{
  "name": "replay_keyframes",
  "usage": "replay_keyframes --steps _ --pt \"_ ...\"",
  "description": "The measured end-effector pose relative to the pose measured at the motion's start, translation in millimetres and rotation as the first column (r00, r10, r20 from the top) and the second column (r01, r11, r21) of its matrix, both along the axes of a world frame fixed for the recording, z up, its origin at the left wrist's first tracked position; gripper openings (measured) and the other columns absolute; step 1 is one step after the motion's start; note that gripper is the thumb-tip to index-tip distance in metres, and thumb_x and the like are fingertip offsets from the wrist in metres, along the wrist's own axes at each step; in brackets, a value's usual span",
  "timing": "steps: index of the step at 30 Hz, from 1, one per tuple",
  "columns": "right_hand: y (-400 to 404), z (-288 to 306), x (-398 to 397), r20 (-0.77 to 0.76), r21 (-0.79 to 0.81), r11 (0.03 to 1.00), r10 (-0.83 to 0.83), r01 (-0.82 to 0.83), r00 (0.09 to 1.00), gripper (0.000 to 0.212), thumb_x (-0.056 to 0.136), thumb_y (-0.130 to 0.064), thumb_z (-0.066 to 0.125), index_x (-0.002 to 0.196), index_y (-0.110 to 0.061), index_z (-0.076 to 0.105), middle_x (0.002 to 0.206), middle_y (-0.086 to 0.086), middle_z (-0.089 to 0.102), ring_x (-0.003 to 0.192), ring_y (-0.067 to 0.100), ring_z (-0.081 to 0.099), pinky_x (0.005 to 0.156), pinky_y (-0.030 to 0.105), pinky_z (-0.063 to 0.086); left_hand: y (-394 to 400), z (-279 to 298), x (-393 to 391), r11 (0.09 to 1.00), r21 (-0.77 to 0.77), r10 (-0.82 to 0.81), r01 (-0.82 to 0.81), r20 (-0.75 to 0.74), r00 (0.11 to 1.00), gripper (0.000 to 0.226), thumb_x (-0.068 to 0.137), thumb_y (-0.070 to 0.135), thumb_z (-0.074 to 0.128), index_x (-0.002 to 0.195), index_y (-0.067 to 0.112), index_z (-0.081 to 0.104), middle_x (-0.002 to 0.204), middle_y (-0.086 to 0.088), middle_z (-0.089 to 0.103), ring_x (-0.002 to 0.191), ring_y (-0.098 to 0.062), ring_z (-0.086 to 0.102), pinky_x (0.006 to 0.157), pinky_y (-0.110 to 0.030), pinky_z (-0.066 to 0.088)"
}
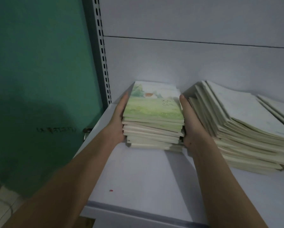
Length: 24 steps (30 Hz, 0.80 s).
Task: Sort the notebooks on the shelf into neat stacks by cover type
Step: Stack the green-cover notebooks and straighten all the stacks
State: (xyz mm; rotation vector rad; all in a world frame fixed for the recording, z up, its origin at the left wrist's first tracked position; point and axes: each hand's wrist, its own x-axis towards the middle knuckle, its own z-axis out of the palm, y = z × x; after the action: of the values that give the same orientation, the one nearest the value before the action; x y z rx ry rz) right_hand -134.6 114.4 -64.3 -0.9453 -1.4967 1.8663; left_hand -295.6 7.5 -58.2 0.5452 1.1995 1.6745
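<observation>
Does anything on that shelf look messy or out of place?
Yes. The right stack is askew: its notebooks have slid sideways and fan out in steps, the top ones tilted. The left stack, pressed between the left hand and right hand, is also uneven low down. A small red spot marks the shelf.

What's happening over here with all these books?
A person is tidying notebooks on a white shelf. The left hand and right hand press flat against the two sides of a stack with a green meadow cover on top. A taller, slumping pile of pale-covered notebooks sits to the right.
</observation>
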Motion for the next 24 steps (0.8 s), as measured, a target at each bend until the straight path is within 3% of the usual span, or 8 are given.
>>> replay_keyframes --steps 4,8,11,12,14,17,22,24 --pt "0 9 0 0.025 0.035 0.999 0.017 -0.018 1.0 0.057 0.084 -0.078 0.039 0.113 -0.038 0.067 0.12 0.004 0.069 0.115 0.031 0.062 0.106 0.05 0.043 -1 4 -6 0.999 -0.025 -0.028 0.026 -0.076 0.997 0.061 0.088 0.07 0.042 0.09 0.023 0.081 0.103 -0.008 0.074 0.09 -0.023 0.071 0.09 -0.038 0.049" --pt "-11 13 8 -0.004 0.074 0.995 0.062 -0.061 0.998 0.087 0.069 -0.09 0.037 0.134 -0.035 0.056 0.124 -0.003 0.067 0.118 0.023 0.061 0.108 0.05 0.04 -16 9 -6 0.988 -0.054 -0.156 0.147 -0.257 0.954 0.073 0.091 0.073 0.022 0.123 0.024 0.066 0.115 -0.005 0.072 0.107 -0.02 0.068 0.094 -0.035 0.048" --pt "-28 13 19 -0.03 0.184 0.983 0.024 -0.018 0.999 0.091 0.065 -0.094 0.039 0.137 -0.039 0.051 0.135 -0.011 0.059 0.128 0.018 0.052 0.111 0.051 0.033 -31 4 -8 0.976 0.081 -0.153 0.201 -0.398 0.905 0.068 0.091 0.071 0.023 0.137 0.029 0.051 0.135 0.002 0.061 0.129 -0.018 0.054 0.105 -0.032 0.041" --pt "-37 13 23 -0.019 0.256 0.966 0.046 -0.04 0.999 0.086 0.07 -0.09 0.042 0.139 -0.04 0.048 0.139 -0.016 0.054 0.132 0.014 0.048 0.111 0.048 0.033 -38 1 -8 0.961 0.116 -0.173 0.251 -0.456 0.873 0.062 0.089 0.069 0.033 0.137 0.034 0.049 0.139 0.004 0.057 0.133 -0.017 0.049 0.108 -0.031 0.039" --pt "-53 10 34 -0.028 0.408 0.908 0.111 -0.09 0.993 0.056 0.089 -0.064 0.05 0.139 -0.039 0.047 0.135 -0.021 0.056 0.127 0.002 0.05 0.107 0.035 0.039 -49 -4 -5 0.953 0.11 -0.17 0.282 -0.577 0.799 0.057 0.084 0.064 0.057 0.134 0.04 0.047 0.138 0.009 0.057 0.131 -0.013 0.051 0.108 -0.029 0.041" --pt "-55 5 40 0.017 0.577 0.809 0.124 -0.111 0.992 0.042 0.098 -0.03 0.054 0.139 -0.033 0.045 0.127 -0.021 0.06 0.118 -0.003 0.055 0.098 0.023 0.044 -50 -10 7 0.979 0.112 -0.063 0.17 -0.629 0.775 0.059 0.085 0.04 0.068 0.138 0.025 0.047 0.128 0.014 0.064 0.121 -0.006 0.058 0.105 -0.027 0.045" --pt "-49 0 33 0.04 0.641 0.759 0.112 -0.112 0.993 0.044 0.1 -0.031 0.049 0.142 -0.025 0.037 0.134 -0.011 0.056 0.126 0.003 0.05 0.109 0.033 0.04 -47 -11 13 0.991 0.101 -0.003 0.09 -0.645 0.764 0.049 0.094 0.018 0.059 0.14 0.024 0.044 0.119 0.024 0.066 0.115 0.001 0.059 0.092 -0.014 0.047" --pt "-51 -2 33 0.04 0.658 0.746 0.106 -0.106 0.994 0.044 0.1 -0.034 0.049 0.141 -0.024 0.038 0.134 -0.009 0.056 0.126 0.006 0.051 0.108 0.036 0.04 -50 -12 9 0.991 0.054 -0.054 0.122 -0.676 0.735 0.076 0.086 0.009 0.07 0.146 0.034 0.03 0.121 0.026 0.063 0.116 0.001 0.058 0.089 -0.017 0.051"
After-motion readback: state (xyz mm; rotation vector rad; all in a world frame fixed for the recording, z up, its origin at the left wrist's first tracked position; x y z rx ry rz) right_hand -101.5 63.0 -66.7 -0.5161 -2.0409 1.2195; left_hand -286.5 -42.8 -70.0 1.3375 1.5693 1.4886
